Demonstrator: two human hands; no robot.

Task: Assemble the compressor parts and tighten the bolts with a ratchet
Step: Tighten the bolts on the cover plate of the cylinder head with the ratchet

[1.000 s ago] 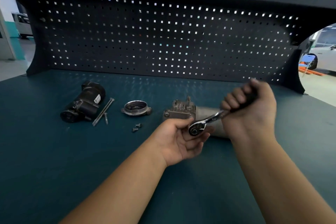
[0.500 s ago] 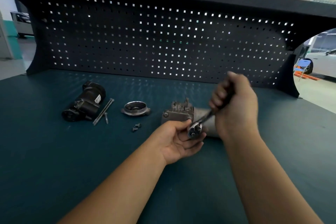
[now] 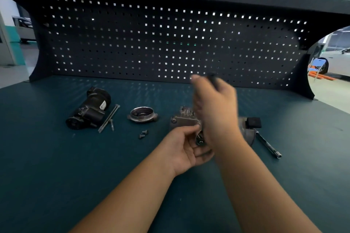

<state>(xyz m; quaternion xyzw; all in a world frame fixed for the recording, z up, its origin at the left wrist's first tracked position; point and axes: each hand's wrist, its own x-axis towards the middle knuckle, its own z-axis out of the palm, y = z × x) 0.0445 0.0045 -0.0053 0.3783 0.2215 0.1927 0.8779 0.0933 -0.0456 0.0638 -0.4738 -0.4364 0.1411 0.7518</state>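
Since the earlier frame, the right hand (image 3: 216, 111) has swung the ratchet (image 3: 200, 140) handle from the right side up to near vertical, towards the pegboard (image 3: 132, 43). Right-hand grip: fully closed round the dark handle; motion blur hides finger detail. Left-hand grip: the left hand (image 3: 186, 146) is partly closed, thumb and curled fingers cupping the ratchet head, just in front of the compressor housing (image 3: 184, 119) on the desk (image 3: 56, 166). Left of the housing: round cover (image 3: 142, 114), two small bolts (image 3: 143, 134), long bolts (image 3: 108, 118), black motor (image 3: 89, 109). Right of the housing: black block (image 3: 253, 122), extension bar (image 3: 268, 145)
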